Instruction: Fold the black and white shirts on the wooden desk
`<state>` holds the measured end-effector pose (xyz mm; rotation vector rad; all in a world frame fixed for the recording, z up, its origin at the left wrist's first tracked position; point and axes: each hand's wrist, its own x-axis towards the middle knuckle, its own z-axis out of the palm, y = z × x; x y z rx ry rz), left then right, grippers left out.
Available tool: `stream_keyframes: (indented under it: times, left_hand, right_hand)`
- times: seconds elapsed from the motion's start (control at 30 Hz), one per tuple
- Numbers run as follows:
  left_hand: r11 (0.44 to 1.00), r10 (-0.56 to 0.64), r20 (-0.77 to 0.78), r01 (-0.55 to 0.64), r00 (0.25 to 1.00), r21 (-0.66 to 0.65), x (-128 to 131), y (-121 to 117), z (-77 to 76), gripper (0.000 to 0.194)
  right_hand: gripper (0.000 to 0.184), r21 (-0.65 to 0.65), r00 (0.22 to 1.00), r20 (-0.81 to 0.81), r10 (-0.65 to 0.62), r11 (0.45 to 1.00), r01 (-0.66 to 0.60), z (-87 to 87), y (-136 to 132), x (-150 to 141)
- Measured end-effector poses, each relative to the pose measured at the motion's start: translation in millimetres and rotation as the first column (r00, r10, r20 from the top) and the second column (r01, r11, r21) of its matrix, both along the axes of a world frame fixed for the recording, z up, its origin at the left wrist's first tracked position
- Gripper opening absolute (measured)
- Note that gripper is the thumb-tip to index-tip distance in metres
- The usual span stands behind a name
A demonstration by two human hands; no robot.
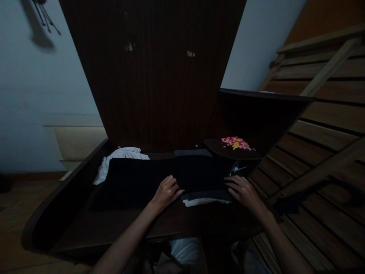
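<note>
On the dark wooden desk [97, 226], black cloth [137, 180] touched by left hand [167, 191] and right hand [241, 189], either's grip indiscernible.

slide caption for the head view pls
Left hand and right hand at black cloth laid over a dark desk

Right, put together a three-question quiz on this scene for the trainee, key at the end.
1. True or false: the crumpled white cloth shows beyond the left part of the dark fabric.
2. Which of the person's hands is nearer the small colourful pieces: left or right?
3. Fill in the blank: those pieces lie heaped on a small dark ____.

Key: 1. True. 2. The right hand. 3. Shelf.
</note>
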<state>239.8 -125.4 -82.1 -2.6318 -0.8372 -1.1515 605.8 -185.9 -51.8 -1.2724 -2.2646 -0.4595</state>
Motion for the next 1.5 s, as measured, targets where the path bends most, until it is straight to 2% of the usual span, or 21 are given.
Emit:
stream_keyframes:
  times: [0.1, 0.2, 0.37, 0.5, 0.67, 0.77, 0.93, 1.03, 1.1, 1.2, 1.4, 1.5]
  left_hand:
    - [1.000, -0.007, -0.032, 0.007, 0.999, -0.002, 1, -3, 0.7, 0.025]
    - [0.999, -0.040, -0.079, 0.037, 0.996, -0.036, 3, -7, 7.1, 0.017]
    - [0.977, -0.185, -0.110, 0.170, 0.977, -0.133, 12, -5, 17.7, 0.014]
    - [0.956, -0.239, -0.070, 0.222, 0.968, -0.193, 14, 2, 19.0, 0.015]
    - [0.940, -0.250, 0.096, 0.266, 0.963, -0.216, 11, 17, 26.1, 0.014]
    - [0.947, -0.229, 0.141, 0.254, 0.963, -0.198, 11, 30, 42.0, 0.015]
    - [0.962, -0.182, 0.257, 0.226, 0.949, -0.154, 9, 54, 85.2, 0.014]
    - [0.955, -0.176, 0.221, 0.221, 0.959, -0.199, 3, 65, 107.3, 0.010]
    - [0.944, -0.185, 0.179, 0.225, 0.966, -0.240, -2, 70, 115.5, 0.008]
    - [0.941, -0.161, 0.191, 0.209, 0.968, -0.266, -7, 73, 117.4, 0.007]
    - [0.923, -0.156, 0.232, 0.225, 0.960, -0.313, -8, 70, 108.1, 0.009]
    - [0.907, -0.151, 0.229, 0.227, 0.962, -0.355, -9, 67, 111.1, 0.013]
  right_hand:
    - [0.022, 0.002, 0.998, -0.062, 0.025, 1.000, -0.025, -5.3, -2, 0]
    - [0.021, -0.001, 0.994, -0.104, 0.043, 0.999, -0.044, -9.6, -4, -1]
    - [0.022, 0.001, 0.991, -0.125, 0.051, 0.999, -0.051, -9.7, -3, -2]
    - [0.022, 0.003, 0.988, -0.150, 0.048, 0.999, -0.048, 0.1, 2, -2]
    - [0.022, 0.026, 0.976, -0.215, 0.037, 0.999, -0.032, 21.2, 15, -3]
    - [0.023, 0.016, 0.964, -0.262, 0.041, 0.999, -0.038, 38.9, 26, -5]
    - [0.017, 0.050, 0.900, -0.435, 0.032, 0.999, -0.011, 73.8, 40, -10]
    - [0.018, 0.021, 0.845, -0.533, 0.036, 0.999, -0.029, 85.8, 53, -13]
    - [0.021, -0.004, 0.815, -0.578, 0.042, 0.999, -0.054, 87.9, 63, -14]
    - [0.025, -0.020, 0.781, -0.623, 0.042, 0.997, -0.069, 87.2, 76, -17]
    - [0.030, -0.047, 0.741, -0.672, 0.010, 0.997, -0.056, 93.1, 87, -22]
    - [0.035, -0.094, 0.727, -0.687, -0.004, 0.992, -0.083, 97.6, 91, -21]
